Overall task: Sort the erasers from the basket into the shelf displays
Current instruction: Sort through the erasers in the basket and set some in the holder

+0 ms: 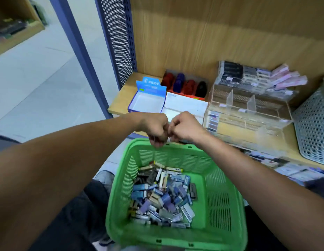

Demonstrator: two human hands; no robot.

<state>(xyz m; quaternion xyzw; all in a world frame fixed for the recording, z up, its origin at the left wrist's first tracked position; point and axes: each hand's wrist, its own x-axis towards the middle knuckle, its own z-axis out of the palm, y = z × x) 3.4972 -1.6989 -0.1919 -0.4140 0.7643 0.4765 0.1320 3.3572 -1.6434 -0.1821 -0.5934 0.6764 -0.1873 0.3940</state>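
A green plastic basket (218, 196) sits in front of me, with a pile of several small wrapped erasers (163, 196) on its bottom. My left hand (154, 129) and my right hand (185, 128) meet knuckle to knuckle just above the basket's far rim, both with fingers curled. A small dark piece, apparently an eraser, shows under my left hand's fingers. Whether my right hand holds anything is hidden. On the wooden shelf (121, 98) behind them stand an empty blue Pilot box (148, 104), a white open box (184, 105) and a clear acrylic display (248, 113) with dividers.
Red, blue and black items (184, 86) fill a tray behind the boxes. Stacked packs (248, 77) lie at the shelf's back. A grey perforated metal basket (313, 127) stands at the right. A perforated panel (117, 42) bounds the shelf's left end, with floor beyond.
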